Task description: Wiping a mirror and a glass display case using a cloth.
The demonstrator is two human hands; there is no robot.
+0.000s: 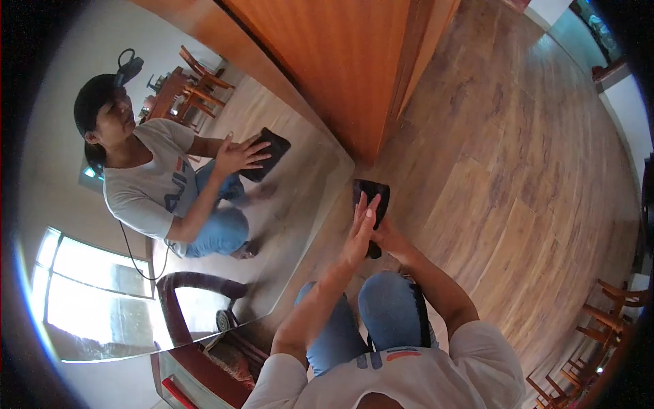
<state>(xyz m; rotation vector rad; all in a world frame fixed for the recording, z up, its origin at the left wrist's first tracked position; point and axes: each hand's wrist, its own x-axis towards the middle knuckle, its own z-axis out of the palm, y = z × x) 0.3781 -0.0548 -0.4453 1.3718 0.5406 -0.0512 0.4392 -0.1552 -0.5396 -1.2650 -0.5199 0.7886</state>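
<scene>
A folded black cloth (364, 188) is between my two hands, above the wood-look floor and in front of my knees. My left hand (364, 222) lies against the cloth with its fingers extended over the near face. Behind the cloth is my right hand (391, 236), whose fingers are mostly hidden. Which hand is which follows from the arms: the left arm comes from the picture's left, the right arm from its right. A large mirror (306, 204) stands close on the left and reflects a crouching person with the cloth and hands.
An orange-brown wooden door or cabinet panel (337, 66) rises beyond the mirror. A dark red curved chair arm (204, 376) is at lower left, near a glass-sided case with a red strip (176, 392). Wooden chairs (603, 319) stand at the far right on the plank floor (511, 179).
</scene>
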